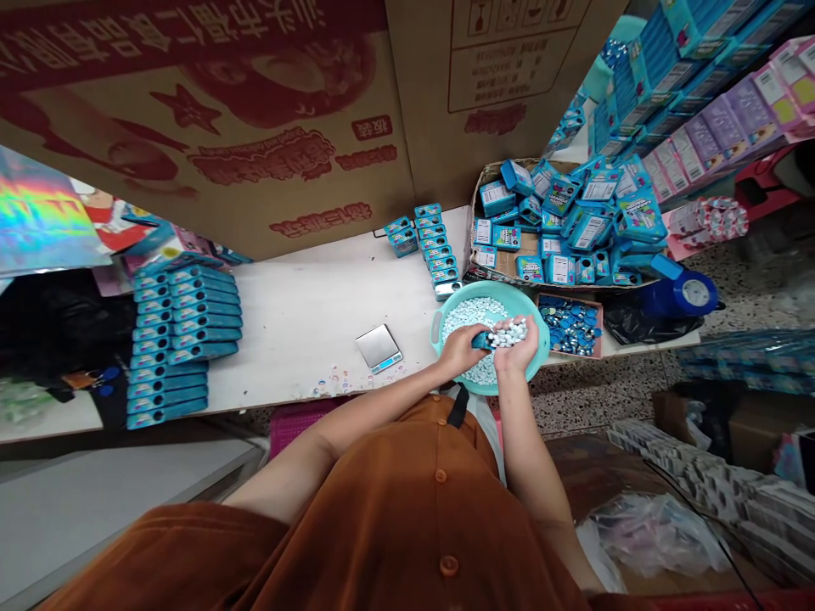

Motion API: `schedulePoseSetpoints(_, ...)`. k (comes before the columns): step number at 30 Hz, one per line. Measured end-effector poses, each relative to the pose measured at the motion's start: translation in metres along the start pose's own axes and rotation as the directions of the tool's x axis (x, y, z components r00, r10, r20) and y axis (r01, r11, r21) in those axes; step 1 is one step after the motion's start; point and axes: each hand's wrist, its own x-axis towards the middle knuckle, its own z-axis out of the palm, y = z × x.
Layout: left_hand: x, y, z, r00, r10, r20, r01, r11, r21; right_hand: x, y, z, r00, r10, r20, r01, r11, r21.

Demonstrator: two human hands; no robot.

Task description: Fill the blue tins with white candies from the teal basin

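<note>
A teal basin point(533, 307) full of small white candies point(468, 312) sits at the table's front edge. Over it, my left hand point(459, 348) is closed round a small blue tin point(482, 340). My right hand point(517, 346) is cupped right beside the tin, holding a heap of the white candies point(509, 333) against its opening. Both hands hover just above the candies in the basin.
A small silver scale point(378, 348) lies left of the basin. A row of blue tins point(435, 246) runs behind it. Stacked blue tins point(178, 335) stand at far left. A carton of blue boxes point(560, 222) and a tray of blue lids point(570, 325) sit to the right. Large cardboard boxes point(255, 127) wall the back.
</note>
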Motion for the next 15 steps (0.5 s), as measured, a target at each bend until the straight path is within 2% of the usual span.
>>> schedulePoseSetpoints(5,-0.0003,-0.0010,-0.0007,1.000,-0.006,-0.016,0.006,1.000,-0.009,-0.0020,0.0004,0.0040,1.000,-0.015,0.007,0.015,1.000,-0.012)
schedulePoseSetpoints(10,-0.0006,0.0008,-0.0034,0.998,0.057,0.024,-0.058,0.997,0.052,-0.0054,-0.0021,0.0076,1.000,-0.020,-0.014,0.019,1.000,-0.015)
schedulePoseSetpoints(15,-0.0001,0.0053,-0.0060,1.000,0.022,0.018,-0.023,0.997,0.069,-0.0058,-0.0036,0.0105,1.000,0.022,0.013,-0.022,1.000,-0.018)
